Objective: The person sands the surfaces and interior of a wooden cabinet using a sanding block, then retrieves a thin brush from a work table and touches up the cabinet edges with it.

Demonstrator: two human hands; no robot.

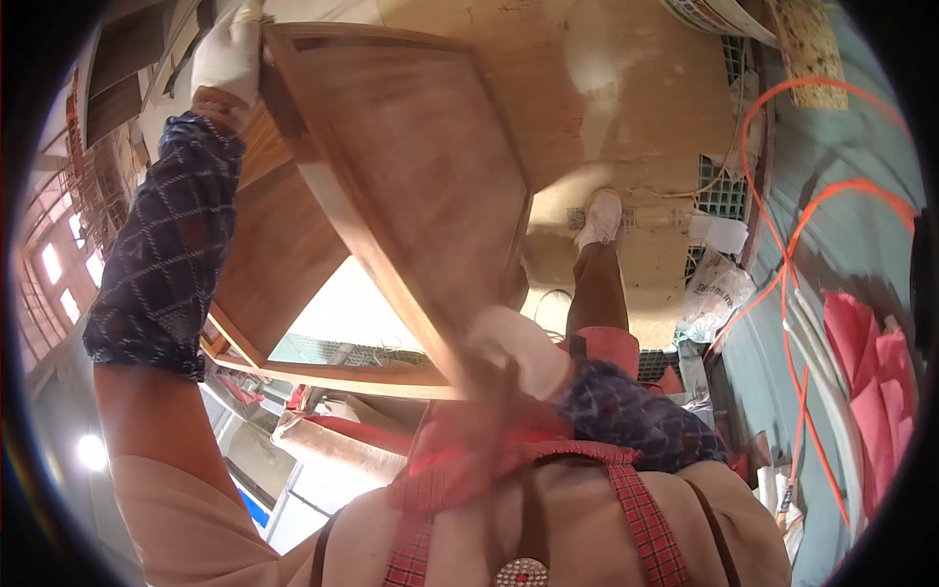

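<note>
Tan floorboards, orange cable at right, head view. I see the gloved left hand gripping the framed wooden panel by its upper-left corner, before the torso; right hand blurred at its lower end, grip I can't tell.

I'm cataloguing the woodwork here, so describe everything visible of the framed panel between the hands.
The panel looks like brown wood: a flat, faintly streaked face inside a raised rim, paler along its lower-left edge. It stands slanted in front of the person, seemingly whole. The gloved left hand grips its upper-left corner; the right hand, blurred, is at its lower end, contact unclear. Whether it joins the board to its left is also unclear.
</note>
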